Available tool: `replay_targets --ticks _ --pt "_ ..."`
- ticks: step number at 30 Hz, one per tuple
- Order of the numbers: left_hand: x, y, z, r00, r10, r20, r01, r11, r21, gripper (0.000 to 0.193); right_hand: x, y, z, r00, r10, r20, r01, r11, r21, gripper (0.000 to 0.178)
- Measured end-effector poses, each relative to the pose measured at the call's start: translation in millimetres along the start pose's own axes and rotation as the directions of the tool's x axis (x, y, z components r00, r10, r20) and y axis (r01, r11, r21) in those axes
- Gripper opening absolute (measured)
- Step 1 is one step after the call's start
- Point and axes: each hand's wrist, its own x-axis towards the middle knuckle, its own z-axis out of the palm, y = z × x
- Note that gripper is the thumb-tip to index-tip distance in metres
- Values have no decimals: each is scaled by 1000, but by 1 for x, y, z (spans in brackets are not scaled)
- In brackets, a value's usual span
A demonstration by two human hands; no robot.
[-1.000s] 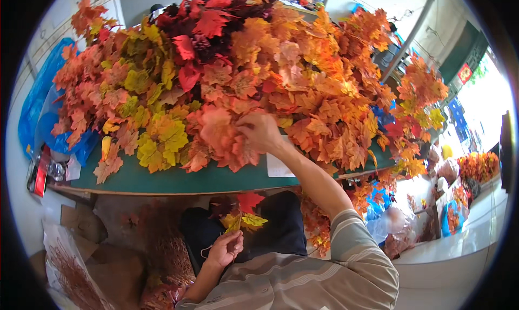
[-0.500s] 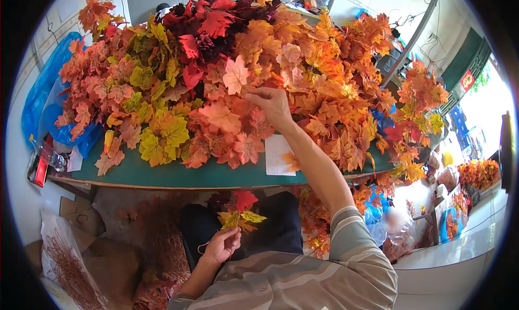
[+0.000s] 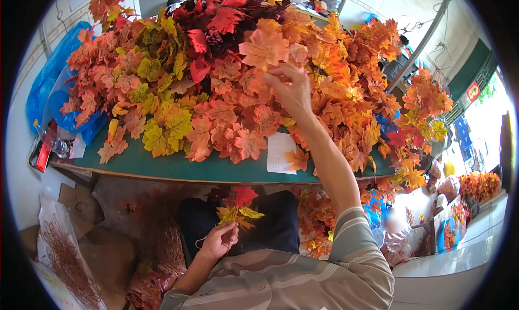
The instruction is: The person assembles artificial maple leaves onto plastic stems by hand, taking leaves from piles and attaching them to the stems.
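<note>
My left hand (image 3: 220, 240) is closed over my lap, pinching the stem end of a small spray of artificial maple leaves (image 3: 231, 214) in red, yellow-green and orange. My right hand (image 3: 292, 91) reaches over the table, thumb and fingers pinched together at the base of a pale orange-pink artificial maple leaf (image 3: 264, 48). That leaf is lifted in front of the heap. Beneath and around the hand lie salmon-pink leaves (image 3: 221, 112), with orange leaves (image 3: 338, 96) to its right.
Yellow-green leaves (image 3: 167, 131) and dark red leaves (image 3: 227, 18) fill other parts of the green table (image 3: 216, 169). A white paper slip (image 3: 280, 153) lies near its front edge. Blue plastic bags (image 3: 57, 77) hang at the left end. Brown stems in a clear bag (image 3: 67, 261) stand lower left.
My right hand has moved up and to the right, carrying the pale leaf away from the salmon-pink heap. My left hand stays over my lap with the spray, shifted only slightly.
</note>
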Motion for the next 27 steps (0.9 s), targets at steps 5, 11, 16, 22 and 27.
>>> replay_targets --ticks 5,11,16,22,27 --pt "-4 8 11 991 90 -98 -86 995 48 12 -71 -53 -50 943 -264 203 311 917 -249 14" --pt "3 9 18 965 259 -32 -248 950 188 13 -205 -37 -69 739 192 646 -213 976 -46 11" --pt "11 -4 46 961 266 -81 -231 925 302 13 -243 -49 -32 384 537 751 -663 727 -180 14" --pt "14 -23 41 948 299 110 -314 812 493 16 -287 -24 9 827 430 361 -481 874 61 17" --pt "19 -38 34 887 462 9 -425 807 411 16 -290 -30 22 825 350 443 -453 879 149 18"
